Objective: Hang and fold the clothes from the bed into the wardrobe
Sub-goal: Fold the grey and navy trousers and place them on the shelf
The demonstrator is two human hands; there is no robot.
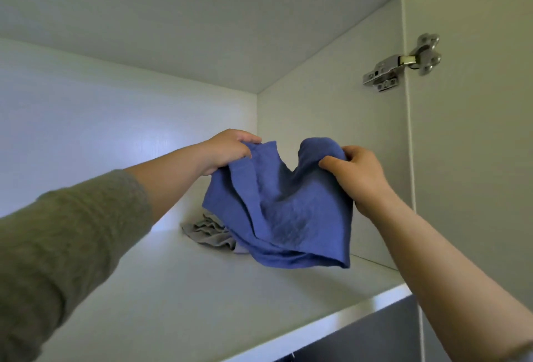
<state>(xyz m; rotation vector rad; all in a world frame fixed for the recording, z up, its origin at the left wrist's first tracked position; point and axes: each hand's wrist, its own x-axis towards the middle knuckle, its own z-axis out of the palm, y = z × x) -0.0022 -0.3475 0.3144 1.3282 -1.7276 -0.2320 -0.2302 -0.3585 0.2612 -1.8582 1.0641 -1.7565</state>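
A folded blue garment (284,211) hangs between both my hands above the white wardrobe shelf (202,289), its lower fold just touching the shelf. My left hand (227,149) grips its upper left corner. My right hand (356,172) pinches the upper right corner, thumb in front of the cloth. Behind the blue garment, a crumpled grey garment (209,233) lies on the shelf, partly hidden.
The compartment has a white back wall (115,119), a side wall (331,102) on the right and a top panel (202,15) overhead. The open door (476,130) stands at the right on a metal hinge (401,63). A darker space shows below the shelf edge.
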